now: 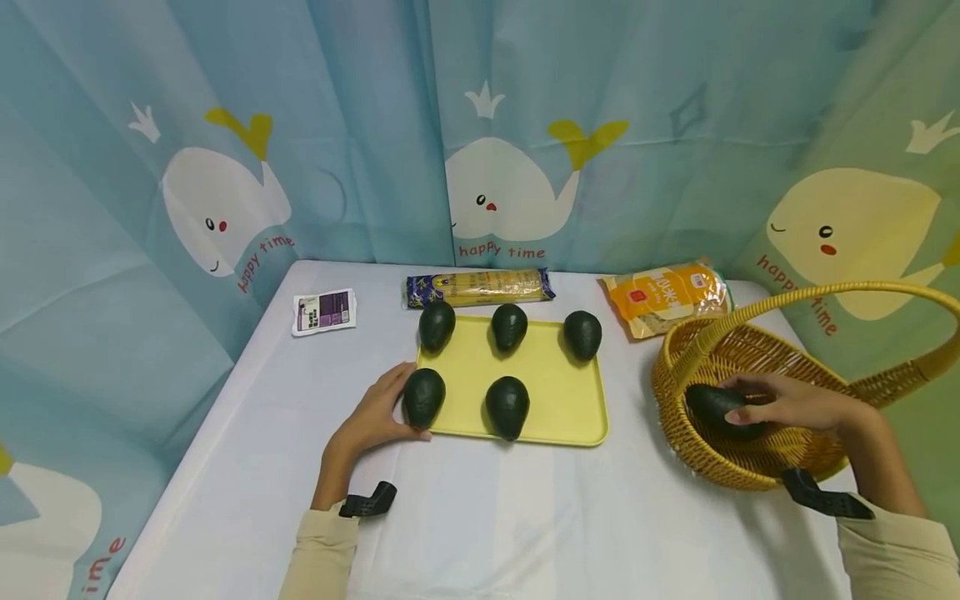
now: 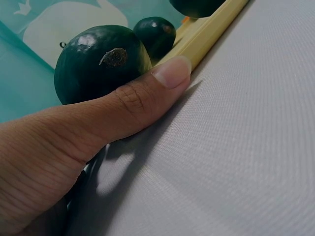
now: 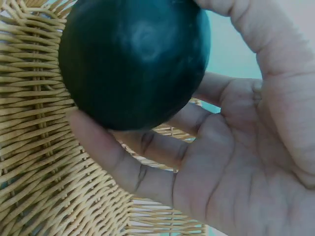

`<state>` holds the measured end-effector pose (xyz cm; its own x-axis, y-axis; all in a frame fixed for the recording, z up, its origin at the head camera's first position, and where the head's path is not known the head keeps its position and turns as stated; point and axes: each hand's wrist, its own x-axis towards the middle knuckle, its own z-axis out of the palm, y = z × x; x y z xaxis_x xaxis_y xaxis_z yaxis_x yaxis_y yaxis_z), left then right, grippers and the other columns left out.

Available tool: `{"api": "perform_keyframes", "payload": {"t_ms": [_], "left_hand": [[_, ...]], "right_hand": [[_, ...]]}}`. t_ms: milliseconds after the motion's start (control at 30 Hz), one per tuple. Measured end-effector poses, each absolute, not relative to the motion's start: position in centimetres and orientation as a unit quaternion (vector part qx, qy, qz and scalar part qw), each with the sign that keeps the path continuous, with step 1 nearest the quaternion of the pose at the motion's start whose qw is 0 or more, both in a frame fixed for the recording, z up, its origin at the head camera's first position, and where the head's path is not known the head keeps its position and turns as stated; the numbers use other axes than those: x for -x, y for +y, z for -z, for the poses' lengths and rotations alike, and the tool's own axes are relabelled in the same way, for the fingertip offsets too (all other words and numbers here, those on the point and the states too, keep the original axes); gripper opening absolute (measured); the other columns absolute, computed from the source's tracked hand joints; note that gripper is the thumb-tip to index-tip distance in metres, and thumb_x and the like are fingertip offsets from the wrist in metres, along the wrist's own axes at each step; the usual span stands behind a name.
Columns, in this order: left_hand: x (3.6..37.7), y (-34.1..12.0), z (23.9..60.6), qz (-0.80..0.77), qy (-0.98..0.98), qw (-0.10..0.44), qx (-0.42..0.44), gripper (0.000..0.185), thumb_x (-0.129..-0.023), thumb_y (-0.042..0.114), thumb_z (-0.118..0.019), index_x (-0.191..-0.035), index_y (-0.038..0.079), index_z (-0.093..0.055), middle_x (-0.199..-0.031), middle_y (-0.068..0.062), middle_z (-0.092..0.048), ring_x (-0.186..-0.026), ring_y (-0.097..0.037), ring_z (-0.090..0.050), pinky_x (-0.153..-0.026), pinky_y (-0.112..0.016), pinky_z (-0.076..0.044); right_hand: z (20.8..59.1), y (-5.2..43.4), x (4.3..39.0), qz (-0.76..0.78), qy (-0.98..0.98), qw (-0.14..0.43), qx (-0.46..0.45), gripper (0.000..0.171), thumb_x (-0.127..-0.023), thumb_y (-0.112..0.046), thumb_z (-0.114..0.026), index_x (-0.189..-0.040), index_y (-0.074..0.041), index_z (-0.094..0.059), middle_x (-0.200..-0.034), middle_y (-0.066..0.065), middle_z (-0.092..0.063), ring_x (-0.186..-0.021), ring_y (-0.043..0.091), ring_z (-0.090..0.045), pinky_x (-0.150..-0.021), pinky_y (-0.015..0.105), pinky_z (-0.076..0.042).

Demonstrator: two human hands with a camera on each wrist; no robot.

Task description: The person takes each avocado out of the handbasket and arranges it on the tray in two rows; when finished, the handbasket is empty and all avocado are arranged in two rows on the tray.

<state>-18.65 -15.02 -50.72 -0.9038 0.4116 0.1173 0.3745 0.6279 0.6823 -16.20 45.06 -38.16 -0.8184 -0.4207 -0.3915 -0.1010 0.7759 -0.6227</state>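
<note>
— How far along are you?
— Your right hand [image 1: 787, 406] grips an avocado [image 1: 718, 408] inside the basket [image 1: 678, 408]. Your left hand [image 1: 371, 421] cups another [image 1: 424, 397] at the tray [image 1: 558, 408] edge. Five sit there; one slot looks left.

Perhaps a staged booth, whale-print curtains [image 1: 480, 150], covered table [image 1: 487, 517]

A dark green avocado [image 1: 423, 397] sits at the front left corner of the yellow tray [image 1: 558, 392], overlapping the tray's left edge; it is upright and rounded, with a dull brown stem scar on its skin. The left hand [image 1: 369, 422] cups it from the left side. A second dark avocado [image 1: 716, 407] lies on its side inside the wicker basket [image 1: 678, 417], near the tabletop's right edge, gripped by the right hand [image 1: 787, 406].
</note>
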Motion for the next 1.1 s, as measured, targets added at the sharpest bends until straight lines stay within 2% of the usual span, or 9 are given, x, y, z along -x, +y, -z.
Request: {"api": "perform_keyframes", "payload": {"t_ms": [333, 567, 633, 700, 767, 833, 933, 1033, 1100], "left_hand": [[18.7, -14.9, 50.6, -0.369, 0.903, 0.024, -0.219, 0.117, -0.057, 0.04, -0.094, -0.152, 0.006, -0.034, -0.156, -0.018, -0.033, -0.144, -0.04, -0.029, -0.114, -0.059, -0.026], [18.9, -15.0, 50.7, -0.37, 0.903, 0.023, -0.217, 0.118, -0.057, 0.042, -0.094, -0.152, 0.008, -0.033, -0.156, -0.017, -0.033, -0.145, -0.039, -0.028, -0.115, -0.059, -0.026], [18.8, -15.0, 50.7, -0.372, 0.902, 0.022, -0.217, 0.118, -0.057, 0.042, -0.094, -0.152, 0.008, -0.034, -0.156, -0.016, -0.033, -0.145, -0.039, -0.028, -0.115, -0.059, -0.026], [18.8, -15.0, 50.7, -0.371, 0.902, 0.019, -0.218, 0.118, -0.057, 0.042, -0.094, -0.152, 0.008, -0.034, -0.156, -0.016, -0.034, -0.144, -0.039, -0.029, -0.115, -0.058, -0.026], [18.8, -15.0, 50.8, -0.372, 0.902, 0.017, -0.219, 0.118, -0.056, 0.042, -0.094, -0.152, 0.008, -0.034, -0.156, -0.015, -0.035, -0.144, -0.038, -0.029, -0.115, -0.058, -0.027], [18.8, -15.0, 50.8, -0.372, 0.902, 0.016, -0.218, 0.118, -0.056, 0.043, -0.094, -0.152, 0.008, -0.035, -0.156, -0.015, -0.035, -0.144, -0.039, -0.03, -0.115, -0.058, -0.027], [18.7, -15.1, 50.8, -0.373, 0.903, 0.019, -0.215, 0.118, -0.056, 0.043, -0.094, -0.152, 0.008, -0.034, -0.156, -0.016, -0.034, -0.144, -0.039, -0.029, -0.115, -0.058, -0.027], [18.8, -15.0, 50.7, -0.375, 0.902, 0.02, -0.214, 0.119, -0.056, 0.042, -0.094, -0.152, 0.009, -0.034, -0.156, -0.017, -0.033, -0.144, -0.039, -0.029, -0.115, -0.059, -0.027], [18.9, -15.0, 50.7, -0.374, 0.902, 0.019, -0.216, 0.119, -0.056, 0.042, -0.094, -0.152, 0.008, -0.033, -0.156, -0.017, -0.033, -0.144, -0.04, -0.029, -0.115, -0.059, -0.027]], "right_hand": [[38.3, 45.2, 15.6, 0.346, 0.908, 0.201, 0.122, 0.058, -0.096, -0.017, -0.055, -0.14, 0.015, -0.034, -0.132, 0.036, -0.046, -0.095, -0.006, -0.054, -0.071, 0.026, -0.054], [38.5, 45.9, 15.3, 0.346, 0.917, 0.167, 0.102, 0.068, -0.097, -0.017, -0.054, -0.146, 0.018, -0.021, -0.132, 0.033, -0.048, -0.099, -0.012, -0.051, -0.073, 0.018, -0.05], [38.6, 46.1, 15.0, 0.38, 0.904, 0.164, 0.106, 0.067, -0.1, -0.013, -0.051, -0.148, 0.017, -0.016, -0.136, 0.026, -0.047, -0.102, -0.012, -0.052, -0.075, 0.02, -0.053], [38.7, 46.1, 14.7, 0.42, 0.886, 0.164, 0.109, 0.06, -0.102, -0.009, -0.046, -0.153, 0.004, -0.016, -0.135, 0.011, -0.052, -0.103, -0.01, -0.055, -0.076, 0.022, -0.055], [38.7, 46.0, 14.3, 0.452, 0.87, 0.159, 0.115, 0.051, -0.103, -0.005, -0.041, -0.15, -0.008, -0.023, -0.124, -0.007, -0.058, -0.102, -0.002, -0.061, -0.076, 0.026, -0.057], [38.7, 45.8, 14.1, 0.457, 0.869, 0.15, 0.118, 0.05, -0.103, -0.004, -0.04, -0.149, -0.005, -0.024, -0.113, -0.019, -0.058, -0.097, -0.001, -0.063, -0.075, 0.027, -0.058], [38.3, 45.6, 13.8, 0.406, 0.897, 0.136, 0.105, 0.061, -0.103, -0.011, -0.043, -0.152, 0.01, -0.013, -0.126, 0.005, -0.058, -0.096, -0.014, -0.054, -0.072, 0.02, -0.055], [37.9, 45.4, 13.5, 0.354, 0.923, 0.123, 0.09, 0.071, -0.102, -0.017, -0.045, -0.146, 0.022, -0.006, -0.137, 0.036, -0.043, -0.097, -0.025, -0.039, -0.072, 0.01, -0.046], [37.8, 45.4, 13.4, 0.346, 0.927, 0.106, 0.092, 0.068, -0.101, -0.016, -0.046, -0.145, 0.023, -0.011, -0.14, 0.027, -0.047, -0.097, -0.025, -0.038, -0.072, 0.006, -0.041]]}}
